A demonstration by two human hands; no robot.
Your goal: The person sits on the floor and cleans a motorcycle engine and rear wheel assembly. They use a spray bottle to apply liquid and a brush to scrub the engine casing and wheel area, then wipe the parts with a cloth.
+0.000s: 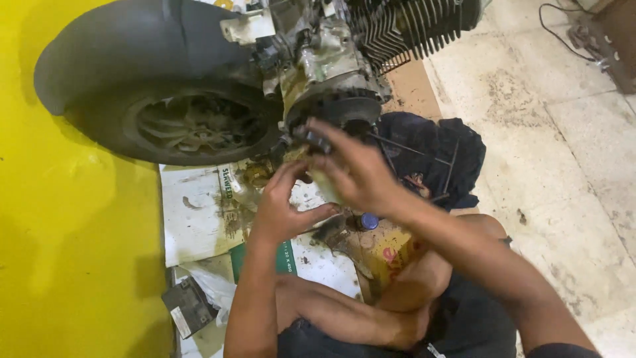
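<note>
Head view: right hand point(354, 174) pinches a small dark part point(313, 138) at the engine point(331, 73) beside the tyre point(192, 122); left hand point(281, 205) cups loosely beneath, holding nothing. Greasy fingers could drop the part into the cardboard point(199, 219) litter.

Figure: the person, seen from the head camera. Both forearms are showing bare, with no gloves, rings or watch on the left hand point(281, 209) or the right hand point(354, 176). Dark shorts point(464, 325) are covering the lap, leaving the knees bare; a dark sleeve edge point(563, 350) is showing at the lower right.
</note>
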